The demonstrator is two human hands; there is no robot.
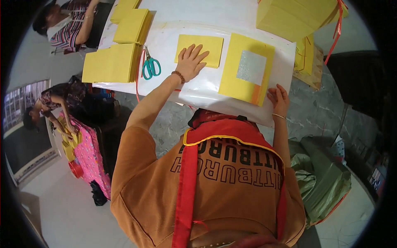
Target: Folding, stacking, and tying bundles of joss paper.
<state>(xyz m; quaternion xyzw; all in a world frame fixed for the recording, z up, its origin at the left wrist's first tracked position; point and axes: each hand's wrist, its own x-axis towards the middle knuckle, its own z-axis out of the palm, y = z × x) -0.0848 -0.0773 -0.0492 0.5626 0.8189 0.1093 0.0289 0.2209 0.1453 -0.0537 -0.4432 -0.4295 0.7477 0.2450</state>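
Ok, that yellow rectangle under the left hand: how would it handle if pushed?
The yellow rectangle would probably slide rather than roll, lying flat on the glossy white cover. Likely light, given its low profile. It may be fairly stiff: its visible edges run straight.

White-covered table (198,14), yellow stacks (109,64), teal-handled scissors (151,67), yellow piece (214,48), silver-patched yellow pile (247,69)

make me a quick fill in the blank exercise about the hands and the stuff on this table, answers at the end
1. The left hand rests on paper coloured ____.
2. The scissors lie to the ____ of that hand.
3. The larger yellow stack lies between that paper and the ____ hand.
4. The person's apron is mainly ____.

Missing words: yellow; left; right; red
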